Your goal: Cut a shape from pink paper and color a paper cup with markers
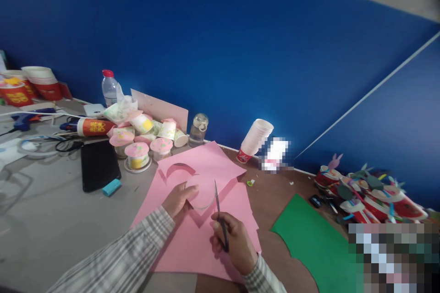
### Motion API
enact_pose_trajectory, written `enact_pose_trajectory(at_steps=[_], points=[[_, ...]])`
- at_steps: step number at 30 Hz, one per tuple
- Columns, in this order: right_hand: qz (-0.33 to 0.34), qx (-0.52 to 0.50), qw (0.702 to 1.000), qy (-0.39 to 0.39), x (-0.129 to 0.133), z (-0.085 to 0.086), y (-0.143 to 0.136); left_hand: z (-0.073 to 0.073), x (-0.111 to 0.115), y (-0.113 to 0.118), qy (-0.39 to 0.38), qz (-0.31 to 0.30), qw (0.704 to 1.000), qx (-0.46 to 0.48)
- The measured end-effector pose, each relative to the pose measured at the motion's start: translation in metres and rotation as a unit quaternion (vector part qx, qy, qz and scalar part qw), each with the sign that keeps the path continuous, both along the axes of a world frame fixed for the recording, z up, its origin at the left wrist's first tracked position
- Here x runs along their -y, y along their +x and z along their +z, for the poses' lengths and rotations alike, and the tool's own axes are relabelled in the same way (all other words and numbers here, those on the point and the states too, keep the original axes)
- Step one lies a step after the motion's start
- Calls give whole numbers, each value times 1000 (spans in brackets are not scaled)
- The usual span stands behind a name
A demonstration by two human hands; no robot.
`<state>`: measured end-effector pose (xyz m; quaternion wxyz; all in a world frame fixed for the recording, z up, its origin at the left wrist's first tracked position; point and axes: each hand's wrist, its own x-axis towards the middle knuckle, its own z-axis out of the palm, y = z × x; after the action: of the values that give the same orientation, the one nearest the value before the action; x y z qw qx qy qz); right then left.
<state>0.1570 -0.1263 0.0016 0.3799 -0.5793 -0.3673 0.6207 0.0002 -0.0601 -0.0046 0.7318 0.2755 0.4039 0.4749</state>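
Observation:
My left hand [180, 199] pinches the edge of a pink paper sheet [220, 162], which has a curved cut along its left part and a rounded edge near my thumb. In my right hand [233, 238] is a pair of scissors [218, 201], my fingers wrapped round the dark handles and the blades pointing up and away, beside the rounded edge. Whether the blades touch the paper I cannot tell. Under both hands lies a larger pink sheet [182, 254], flat on the table.
Left of the paper are decorated paper cups [137, 149], a black tablet-like slab [99, 165] and a blue eraser-like block [112, 187]. Behind stand a glass jar [198, 130] and a leaning cup stack [254, 139]. To the right lie green paper [309, 233] and red cup crafts [374, 194].

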Motion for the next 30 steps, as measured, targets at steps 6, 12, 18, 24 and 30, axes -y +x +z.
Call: enact_pose_trajectory(at_steps=[6,12,18,24,30], points=[[6,-8,1000,-15,1,-2,-4,2,-5,1,-12,55,998,21],[60,1,998,-14,-3,-6,2,-1,-8,0,-31,67,997,6],[88,-7,996,-18,-8,-6,5,-3,-10,-2,-20,76,997,-12],[109,-43,993,7,-11,-9,5,-7,-11,-3,-4,70,997,-33],[113,-77,990,26,-13,-12,4,-12,-11,-5,7,42,998,-46]])
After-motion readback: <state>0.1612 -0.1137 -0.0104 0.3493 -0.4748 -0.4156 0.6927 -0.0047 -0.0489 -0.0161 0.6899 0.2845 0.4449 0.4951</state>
